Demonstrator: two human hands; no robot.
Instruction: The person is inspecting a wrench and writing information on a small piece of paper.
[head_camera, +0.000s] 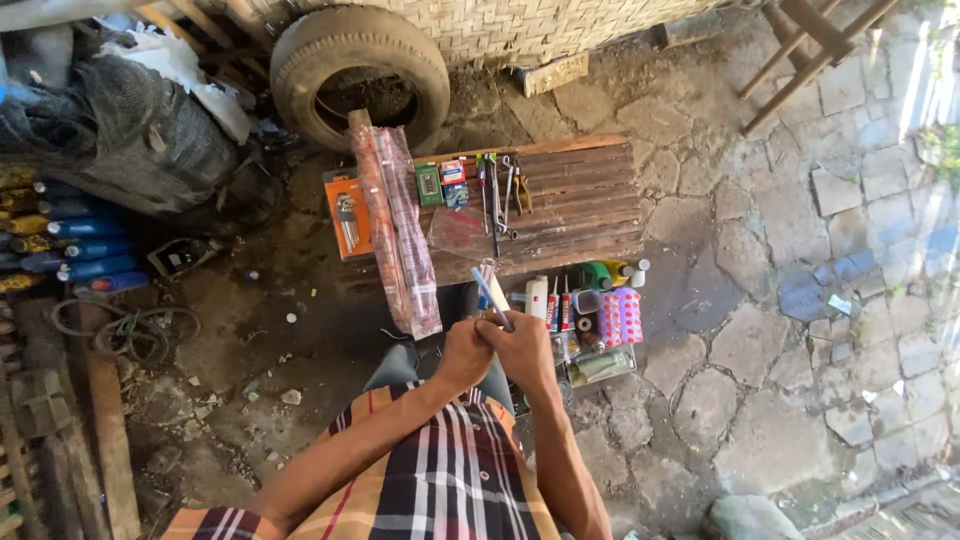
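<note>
Both my hands meet in front of my chest above my lap. My right hand (523, 350) is closed around a small white tube-like object (492, 297) that sticks up and away from me. My left hand (464, 352) is curled against the base of the same object, touching my right hand. Beyond my hands lies a low wooden slatted bench (580, 205) with several hand tools (500, 190) and small packets (440, 183) on it. A long roll wrapped in clear plastic (398, 225) leans across the bench's left end.
A box of bottles, tubes and a pink container (590, 315) sits right of my knees. An old tyre (360, 70) stands at the back. An orange hex-key set (347, 217), blue bottles (85, 250), coiled cable (130, 328) and a black sack (140, 135) lie left. Stone paving is on the right.
</note>
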